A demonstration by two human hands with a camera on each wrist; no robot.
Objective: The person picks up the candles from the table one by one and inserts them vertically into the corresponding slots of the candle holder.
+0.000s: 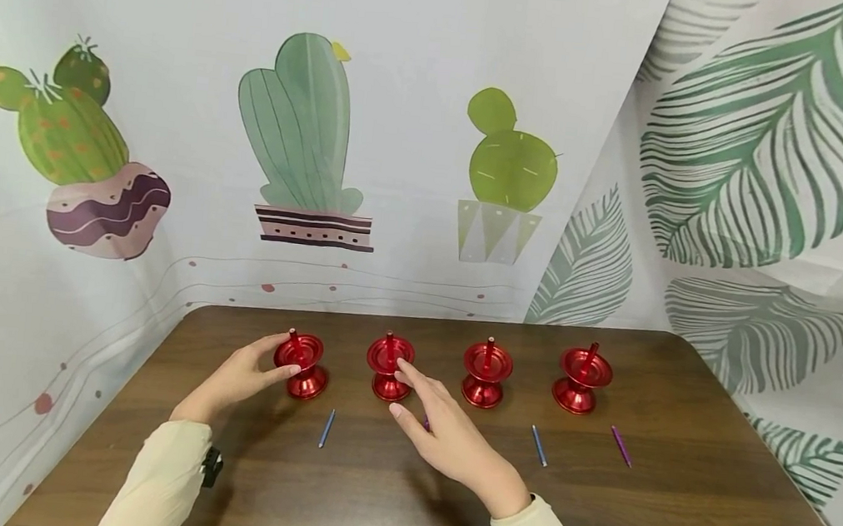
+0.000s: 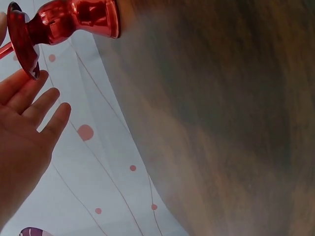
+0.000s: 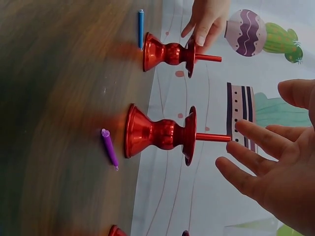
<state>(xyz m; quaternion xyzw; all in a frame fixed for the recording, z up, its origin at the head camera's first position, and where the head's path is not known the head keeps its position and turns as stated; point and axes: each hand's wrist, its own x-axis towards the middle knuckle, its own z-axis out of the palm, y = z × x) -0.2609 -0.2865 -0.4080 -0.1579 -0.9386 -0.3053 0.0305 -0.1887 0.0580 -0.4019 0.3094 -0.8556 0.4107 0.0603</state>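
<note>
- left holder (image 1: 309, 377), glossy, red, flared; at ten o'clock on wood-grained table (image 1: 341, 498); rim gripped between left hand's (image 1: 242, 377) curved thumb and fingers;
- second holder (image 1: 386, 362), eleven o'clock; neared by spread, empty right hand (image 1: 451, 441)

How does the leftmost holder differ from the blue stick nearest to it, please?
The leftmost holder is red and stands upright; the stick is blue and lies down. The holder is broad; the stick is slim. The left hand grips the holder; no hand touches the stick. Both are on the table.
</note>
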